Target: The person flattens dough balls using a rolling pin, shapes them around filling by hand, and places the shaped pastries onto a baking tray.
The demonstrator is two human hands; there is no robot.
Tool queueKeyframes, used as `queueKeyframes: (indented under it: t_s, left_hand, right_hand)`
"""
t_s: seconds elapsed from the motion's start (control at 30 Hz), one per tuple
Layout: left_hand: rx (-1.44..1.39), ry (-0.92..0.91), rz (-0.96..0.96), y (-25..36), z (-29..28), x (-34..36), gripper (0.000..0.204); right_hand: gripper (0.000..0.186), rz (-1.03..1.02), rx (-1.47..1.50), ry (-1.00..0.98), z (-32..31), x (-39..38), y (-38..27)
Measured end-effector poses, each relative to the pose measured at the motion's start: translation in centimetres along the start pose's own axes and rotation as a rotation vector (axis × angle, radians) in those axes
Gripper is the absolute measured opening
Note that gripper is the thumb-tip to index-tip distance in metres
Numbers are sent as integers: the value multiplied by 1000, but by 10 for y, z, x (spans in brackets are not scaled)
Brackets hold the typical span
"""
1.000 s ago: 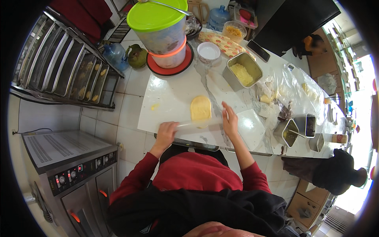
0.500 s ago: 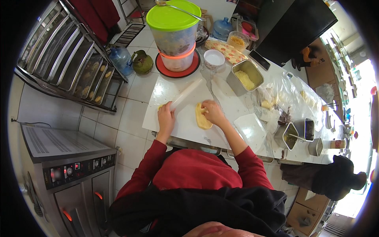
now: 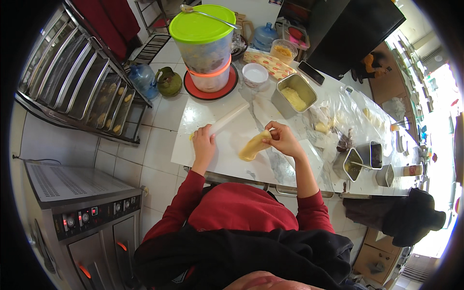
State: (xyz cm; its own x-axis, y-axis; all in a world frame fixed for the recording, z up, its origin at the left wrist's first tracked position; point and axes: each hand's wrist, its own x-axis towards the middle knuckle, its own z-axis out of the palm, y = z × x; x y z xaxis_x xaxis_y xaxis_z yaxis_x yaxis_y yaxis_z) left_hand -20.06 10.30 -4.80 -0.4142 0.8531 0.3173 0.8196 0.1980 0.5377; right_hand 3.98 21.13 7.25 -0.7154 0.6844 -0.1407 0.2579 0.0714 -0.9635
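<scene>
On the white marbled table, my right hand [image 3: 285, 138] pinches the far end of a flattened, elongated piece of pale yellow dough [image 3: 253, 147]. That end is raised and the piece slants down to the left, its near end at or close to the tabletop. Further left, my left hand [image 3: 204, 141] closes over the near end of a pale rolling pin [image 3: 229, 117], which points away to the right. A small yellow bit shows beside the left fingers.
A lime-lidded tub [image 3: 202, 43] stands on a red round mat [image 3: 191, 89]. Past the dough are a white fluted bowl [image 3: 255, 75], a metal tin [image 3: 282, 100] with pale shreds and a phone [image 3: 311, 73]. Plastic bags [image 3: 360, 113] lie right; a tray rack [image 3: 72, 77] and oven [image 3: 82, 183] stand left.
My right hand has moved right and lifted the far end of the dough off the table. My left hand has stayed on the rolling pin.
</scene>
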Motion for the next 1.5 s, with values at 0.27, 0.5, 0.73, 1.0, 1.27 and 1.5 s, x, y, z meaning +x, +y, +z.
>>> queueKeyframes:
  t_s: [0.27,0.5,0.73,1.0,1.27,1.5]
  left_hand:
    - [88,194,47,7,-4,-3,39]
    - [-418,-231,-1,33,-3,-28,61]
    - [-324,-384,14,64,22,-24,102]
    - [-350,-329,10,67,36,-5,54]
    - [-473,-223,-10,77,29,-11,39]
    - [-354,-290,29,76,30,-5,36]
  right_hand:
    - [20,-204,-699,548,39,-14,-34]
    - [65,-109,-1155,80,122,-13,68]
    - [62,-167,-610,57,17,15,61]
    - [46,-125,-567,-175,-1,47,82]
    - [29,-304,-631,-71,1,44,74]
    - [19,-88,-466,-152,-3,49,75]
